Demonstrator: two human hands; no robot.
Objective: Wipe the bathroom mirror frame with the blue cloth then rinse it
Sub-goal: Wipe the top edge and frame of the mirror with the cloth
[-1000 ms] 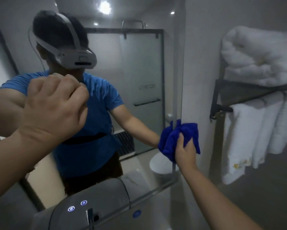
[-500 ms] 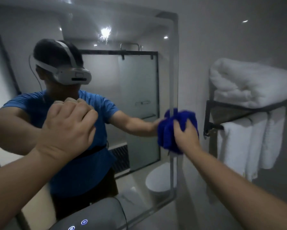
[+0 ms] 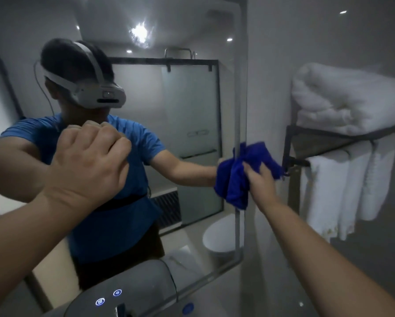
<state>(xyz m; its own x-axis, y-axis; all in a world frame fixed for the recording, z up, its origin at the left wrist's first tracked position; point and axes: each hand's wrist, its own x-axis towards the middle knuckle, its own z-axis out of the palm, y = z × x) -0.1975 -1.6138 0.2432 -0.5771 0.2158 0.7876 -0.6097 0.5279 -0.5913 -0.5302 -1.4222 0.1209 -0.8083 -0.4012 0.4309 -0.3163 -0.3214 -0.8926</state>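
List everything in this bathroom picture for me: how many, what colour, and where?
bunched blue cloth: one, blue, against the mirror's right frame edge.
wall mirror with pale frame: one, silvery, left and centre.
dark metal towel rack: one, black, right wall.
folded white towels: one stack, white, on the rack.
hanging white towels: about three, white, under the rack.
grey rounded appliance with lit buttons: one, grey, bottom of view.
left hand: one, fisted, raised before the mirror, holding nothing.
right hand: one, grips the cloth.

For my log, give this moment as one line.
right hand: grips blue cloth against mirror frame, right side | left hand: fist, empty | rinse: not yet
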